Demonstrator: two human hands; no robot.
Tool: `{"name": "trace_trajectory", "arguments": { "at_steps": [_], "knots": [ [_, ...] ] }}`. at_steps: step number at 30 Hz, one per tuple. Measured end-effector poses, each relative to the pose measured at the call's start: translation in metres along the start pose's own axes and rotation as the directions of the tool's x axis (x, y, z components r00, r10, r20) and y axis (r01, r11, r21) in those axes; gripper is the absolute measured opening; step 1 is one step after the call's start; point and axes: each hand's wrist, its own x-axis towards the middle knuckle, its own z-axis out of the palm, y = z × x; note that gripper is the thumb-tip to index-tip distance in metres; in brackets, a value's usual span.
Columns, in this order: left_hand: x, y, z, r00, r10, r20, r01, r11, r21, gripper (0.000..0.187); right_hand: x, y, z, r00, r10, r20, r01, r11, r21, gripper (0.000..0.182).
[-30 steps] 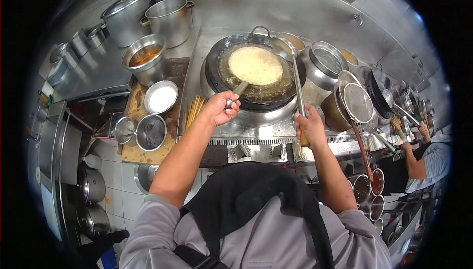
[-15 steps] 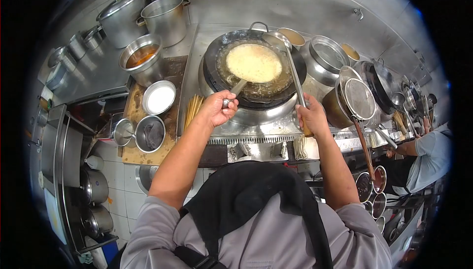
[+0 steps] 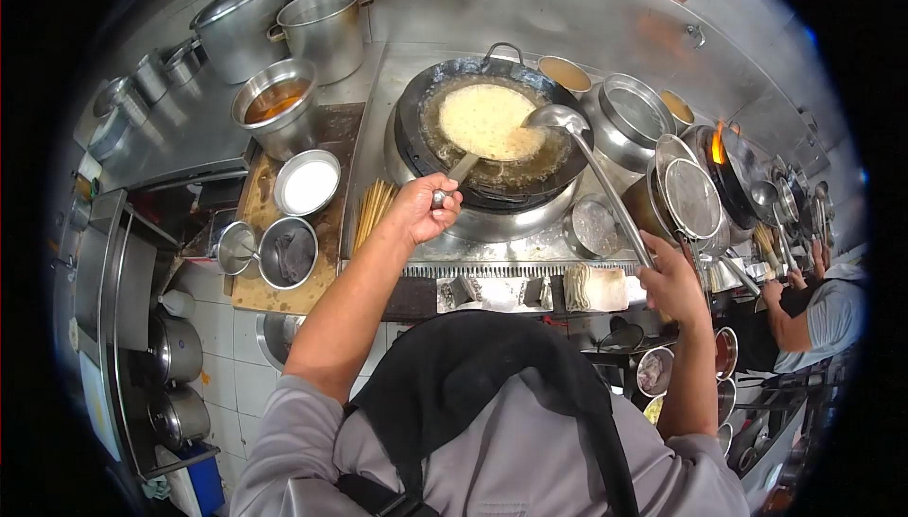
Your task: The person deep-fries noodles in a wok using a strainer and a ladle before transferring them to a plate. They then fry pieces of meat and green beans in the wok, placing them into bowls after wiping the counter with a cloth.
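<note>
head view: ladle [image 3: 567, 124] over wok [image 3: 487, 134]

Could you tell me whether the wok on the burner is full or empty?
Full: the wok holds bubbling oil with a pale round fritter floating in it.
</note>
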Motion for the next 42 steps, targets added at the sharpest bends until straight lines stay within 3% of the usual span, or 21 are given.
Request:
{"name": "trace_trajectory", "arguments": {
  "at_steps": [1,2,6,8,12,19,21,29,31,32,34,35,36,37,41,42],
  "knots": [
    [-0.001,0.000,0.000,1.000,-0.001,0.000,0.001,1.000,-0.001,0.020,-0.004,0.002,0.000,0.999,0.034,0.020,-0.036,0.989,0.143,0.056],
    [-0.002,-0.001,0.000,1.000,0.008,-0.006,-0.008,1.000,0.003,0.020,0.000,0.008,0.007,0.999,-0.031,0.015,0.027,0.977,0.212,0.055],
    [-0.001,-0.001,0.000,1.000,0.016,-0.010,-0.016,1.000,0.021,0.021,0.038,0.003,0.040,0.996,-0.063,-0.061,0.075,0.973,0.218,0.056],
    [0.000,-0.001,0.000,1.000,0.015,-0.012,-0.015,1.000,0.024,0.022,0.059,-0.003,0.057,0.997,-0.038,-0.065,0.058,0.933,0.355,0.056],
    [0.000,0.000,0.001,1.000,0.009,-0.020,-0.009,1.000,0.011,0.023,0.084,-0.016,0.067,1.000,-0.003,-0.030,0.015,0.908,0.418,0.055],
    [0.001,0.000,-0.002,1.000,0.017,-0.003,-0.017,1.000,0.024,0.016,0.106,-0.037,0.072,0.996,-0.082,-0.028,0.086,0.938,0.336,0.052],
    [0.000,-0.001,-0.002,0.999,0.034,0.016,-0.034,0.999,0.037,0.014,0.104,-0.045,0.078,0.996,-0.084,0.006,0.074,0.913,0.401,0.054],
    [0.000,0.001,0.002,1.000,0.026,-0.012,-0.025,0.999,0.043,0.012,0.114,-0.029,0.104,0.985,-0.158,0.072,0.126,0.935,0.331,0.060],
    [-0.001,0.002,0.002,1.000,0.012,-0.016,-0.011,0.999,0.045,0.012,0.111,-0.031,0.110,0.985,-0.170,0.038,0.161,0.973,0.165,0.059],
    [-0.001,0.002,0.002,1.000,0.008,-0.024,-0.006,0.997,0.071,0.012,0.108,-0.031,0.109,0.984,-0.172,0.039,0.163,0.973,0.165,0.059],
    [-0.002,0.003,0.002,0.999,0.006,-0.032,-0.003,0.995,0.098,0.013,0.093,-0.040,0.104,0.992,-0.108,0.067,0.114,0.990,-0.089,0.060],
    [-0.002,0.002,0.002,1.000,0.013,-0.025,-0.010,0.994,0.113,0.013,0.093,-0.027,0.103,0.992,-0.109,0.068,0.114,0.989,-0.089,0.060],
    [-0.003,0.002,0.002,1.000,0.020,-0.017,-0.018,0.992,0.127,0.013,0.098,-0.005,0.097,0.935,-0.355,0.025,0.347,0.895,-0.280,0.060],
    [-0.003,0.003,0.001,1.000,0.023,-0.017,-0.021,0.992,0.125,0.013,0.102,0.011,0.088,0.813,-0.582,0.033,0.528,0.711,-0.464,0.060],
    [0.000,0.005,-0.004,1.000,-0.013,0.014,0.013,1.000,0.005,0.017,0.092,0.015,0.031,0.872,-0.476,0.112,0.427,0.629,-0.650,0.061],
    [-0.001,0.006,-0.004,0.999,-0.024,0.034,0.025,0.999,-0.036,0.018,0.092,0.018,0.024,0.842,-0.531,0.100,0.468,0.625,-0.625,0.062]
  ]
}}
